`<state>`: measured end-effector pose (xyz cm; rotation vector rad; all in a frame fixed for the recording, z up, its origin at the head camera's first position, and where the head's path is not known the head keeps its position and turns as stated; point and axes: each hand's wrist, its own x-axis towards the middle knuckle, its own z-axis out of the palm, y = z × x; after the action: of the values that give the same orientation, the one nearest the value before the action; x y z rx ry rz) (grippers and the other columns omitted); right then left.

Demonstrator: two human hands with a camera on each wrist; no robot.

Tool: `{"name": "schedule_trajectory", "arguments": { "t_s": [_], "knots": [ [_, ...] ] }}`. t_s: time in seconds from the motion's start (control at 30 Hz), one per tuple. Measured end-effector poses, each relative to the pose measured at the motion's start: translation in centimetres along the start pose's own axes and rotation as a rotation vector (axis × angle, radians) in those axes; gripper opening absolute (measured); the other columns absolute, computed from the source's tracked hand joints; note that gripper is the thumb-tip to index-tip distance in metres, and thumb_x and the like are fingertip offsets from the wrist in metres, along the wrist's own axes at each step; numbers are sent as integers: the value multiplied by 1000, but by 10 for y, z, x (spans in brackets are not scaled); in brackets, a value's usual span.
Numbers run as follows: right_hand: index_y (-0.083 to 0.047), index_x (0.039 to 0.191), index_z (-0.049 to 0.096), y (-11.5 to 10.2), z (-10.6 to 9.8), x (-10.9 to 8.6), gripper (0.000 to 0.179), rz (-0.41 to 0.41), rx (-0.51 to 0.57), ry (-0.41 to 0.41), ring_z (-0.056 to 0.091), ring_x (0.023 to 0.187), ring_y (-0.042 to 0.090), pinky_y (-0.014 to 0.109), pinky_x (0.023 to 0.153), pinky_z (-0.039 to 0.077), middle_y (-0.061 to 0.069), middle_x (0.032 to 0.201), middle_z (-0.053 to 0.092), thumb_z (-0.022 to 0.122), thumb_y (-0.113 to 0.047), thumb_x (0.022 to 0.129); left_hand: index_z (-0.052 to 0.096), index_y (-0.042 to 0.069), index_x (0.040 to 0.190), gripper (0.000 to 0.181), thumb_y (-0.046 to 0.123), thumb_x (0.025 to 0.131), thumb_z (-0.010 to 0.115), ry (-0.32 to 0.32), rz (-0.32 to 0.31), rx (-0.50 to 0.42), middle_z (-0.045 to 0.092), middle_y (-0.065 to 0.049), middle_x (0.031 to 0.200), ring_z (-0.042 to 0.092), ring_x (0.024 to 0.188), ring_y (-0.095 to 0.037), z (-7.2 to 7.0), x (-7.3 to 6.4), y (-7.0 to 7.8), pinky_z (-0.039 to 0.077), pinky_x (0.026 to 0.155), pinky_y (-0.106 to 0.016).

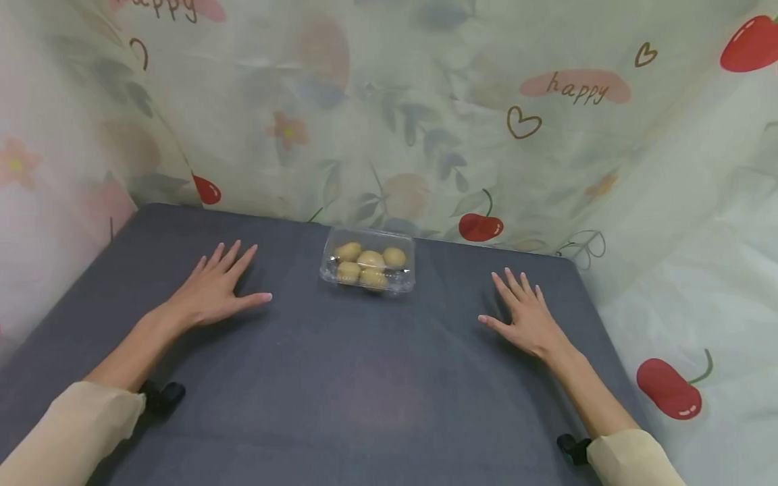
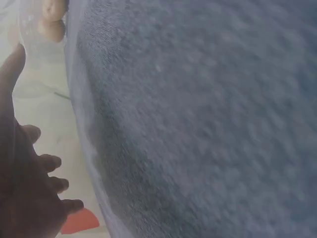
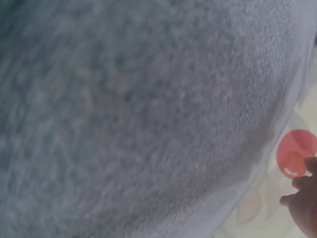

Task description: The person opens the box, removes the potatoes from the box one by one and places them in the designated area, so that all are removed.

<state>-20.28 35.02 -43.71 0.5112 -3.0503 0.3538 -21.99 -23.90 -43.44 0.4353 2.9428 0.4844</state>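
Observation:
A clear plastic box (image 1: 368,289) with several round, yellowish-brown, egg-like things (image 1: 371,260) in it stands near the back edge of the dark table. To its left, my left hand (image 1: 220,287) is held palm down with fingers straight and thumb spread toward the box. My right hand (image 1: 524,314), to the right of the box, has its fingers spread and holds nothing. Both hands are apart from the box. In the left wrist view, my left hand (image 2: 25,168) shows at the left, with part of the egg-like things (image 2: 53,20) above it. Only the fingers of my right hand (image 3: 304,198) enter the right wrist view.
Dark grey cloth covers the table (image 1: 377,378). Behind it and at both sides hangs a pale curtain (image 1: 377,121) printed with cherries, flowers and hearts. Each wrist wears a small black device, one by the left sleeve (image 1: 163,397) and one by the right sleeve (image 1: 573,449).

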Motion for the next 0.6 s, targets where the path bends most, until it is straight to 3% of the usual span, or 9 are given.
{"name": "schedule_trajectory", "arguments": {
  "t_s": [0.37, 0.6],
  "knots": [
    [-17, 160, 18, -11, 1, 8, 90, -85, -23, 62, 10, 148, 45, 67, 116, 12, 20, 163, 15, 63, -56, 93, 5, 14, 161, 105, 70, 89, 57, -10, 60, -114, 2, -25, 163, -2, 147, -50, -5, 15, 4, 5, 116, -67],
    [-15, 160, 21, -22, -3, 14, 89, -126, -24, 55, 14, 148, 45, 65, 116, 17, 19, 163, 16, 67, -50, 92, 7, 17, 161, 101, 62, 90, 63, -18, 68, -183, 8, -18, 165, 2, 150, -43, -4, 22, 9, 10, 114, -70]
  ]
}}
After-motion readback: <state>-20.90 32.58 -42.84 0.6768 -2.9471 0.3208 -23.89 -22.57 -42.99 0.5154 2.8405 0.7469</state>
